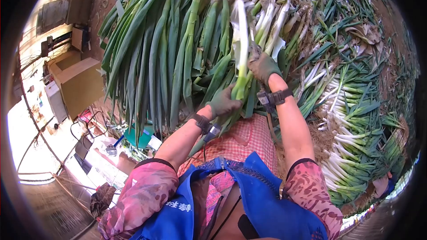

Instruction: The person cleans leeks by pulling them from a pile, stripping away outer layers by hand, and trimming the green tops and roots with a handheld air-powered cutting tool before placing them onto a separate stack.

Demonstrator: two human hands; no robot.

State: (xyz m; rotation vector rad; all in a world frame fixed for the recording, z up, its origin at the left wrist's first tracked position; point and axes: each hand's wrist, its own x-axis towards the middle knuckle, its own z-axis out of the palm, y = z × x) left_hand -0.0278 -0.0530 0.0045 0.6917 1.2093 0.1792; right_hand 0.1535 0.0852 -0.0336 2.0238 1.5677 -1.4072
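Both my hands wear dark green gloves. My left hand (224,102) is closed around the green lower part of a long green onion (243,40), whose white end points away from me. Beside the white shaft, my right hand (263,67) has its fingers curled closed; what lies between them is hidden. A pale loose strip of skin (278,47) shows just beyond the right hand. Under and past my hands lies a big heap of untrimmed green onions (178,49), with long leaves hanging toward the left and roots at the far right.
At the right, cleaned green onions (349,140) lie in a row with white ends inward. Scattered leaf waste (329,13) covers the far right ground. To the left stand an open cardboard box (82,84) and a green container (138,137). A checked cloth (249,144) covers my lap.
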